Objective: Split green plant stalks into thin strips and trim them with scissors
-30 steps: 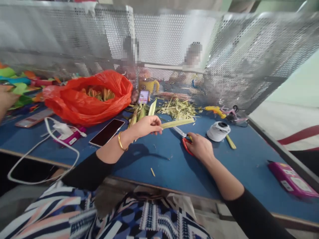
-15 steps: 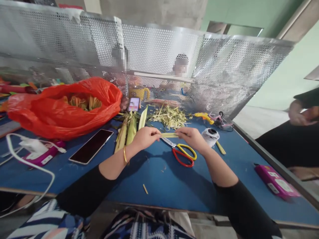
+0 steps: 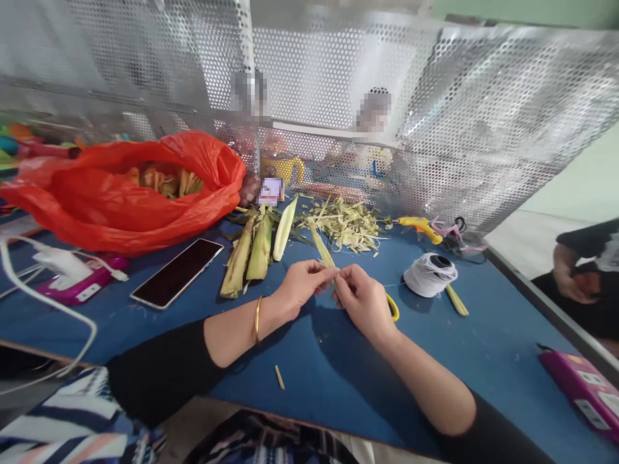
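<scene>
A narrow pale-green husk strip points up and away from my fingers, its lower end pinched between both hands. My left hand is closed, thumb and forefinger at the strip's end. Fingertip to fingertip with it, my right hand is closed on the same end. Beneath the right hand lie the scissors, of which mainly a yellow handle loop shows. Beyond my left hand are husk-covered corn ears and a loose pale husk leaf. A heap of husk shreds lies behind the strip.
A spool of white thread, a husk piece and a yellow glue gun lie to the right. Leftward are a phone, a red plastic bag and a purple power strip. A perforated metal screen stands behind.
The strip has swung from lying level between my hands to pointing away from me. My hands have come together, and the right one now covers most of the scissors. The view has shifted.
</scene>
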Action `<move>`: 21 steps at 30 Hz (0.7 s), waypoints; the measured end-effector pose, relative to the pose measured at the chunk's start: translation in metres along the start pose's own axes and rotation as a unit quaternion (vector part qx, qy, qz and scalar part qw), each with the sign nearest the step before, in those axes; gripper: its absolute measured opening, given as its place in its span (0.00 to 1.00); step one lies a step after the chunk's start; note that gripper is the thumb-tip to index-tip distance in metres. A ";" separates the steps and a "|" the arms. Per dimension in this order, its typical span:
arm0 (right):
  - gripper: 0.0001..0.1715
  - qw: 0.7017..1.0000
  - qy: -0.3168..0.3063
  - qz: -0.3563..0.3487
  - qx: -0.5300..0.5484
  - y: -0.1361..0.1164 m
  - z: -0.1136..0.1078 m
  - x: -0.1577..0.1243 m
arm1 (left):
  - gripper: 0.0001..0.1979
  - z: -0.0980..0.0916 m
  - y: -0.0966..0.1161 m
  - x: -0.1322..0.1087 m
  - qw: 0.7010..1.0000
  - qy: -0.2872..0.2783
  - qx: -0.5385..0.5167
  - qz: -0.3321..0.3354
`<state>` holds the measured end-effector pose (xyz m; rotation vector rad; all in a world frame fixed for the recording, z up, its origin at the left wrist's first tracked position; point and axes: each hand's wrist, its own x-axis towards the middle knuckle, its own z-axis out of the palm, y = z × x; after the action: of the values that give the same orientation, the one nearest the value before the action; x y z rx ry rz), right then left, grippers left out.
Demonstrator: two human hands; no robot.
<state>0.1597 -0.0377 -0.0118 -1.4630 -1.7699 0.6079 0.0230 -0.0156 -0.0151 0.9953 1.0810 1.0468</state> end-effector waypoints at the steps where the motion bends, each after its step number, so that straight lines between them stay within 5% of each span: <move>1: 0.11 1.000 -0.002 -0.001 -0.013 -0.001 0.001 -0.002 | 0.17 0.000 0.000 -0.001 1.000 0.007 -0.006 0.010; 11: 0.13 0.999 -0.018 -0.002 -0.043 0.005 0.005 0.001 | 0.19 0.000 -0.005 -0.001 0.996 -0.013 -0.076 -0.035; 21: 0.16 0.996 0.001 0.034 0.085 0.014 0.005 0.005 | 0.07 0.001 -0.001 -0.002 0.999 0.008 0.006 0.047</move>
<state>0.1644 -0.0285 -0.0243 -1.4106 -1.6285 0.7720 0.0241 -0.0174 -0.0152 1.0573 1.0629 1.1283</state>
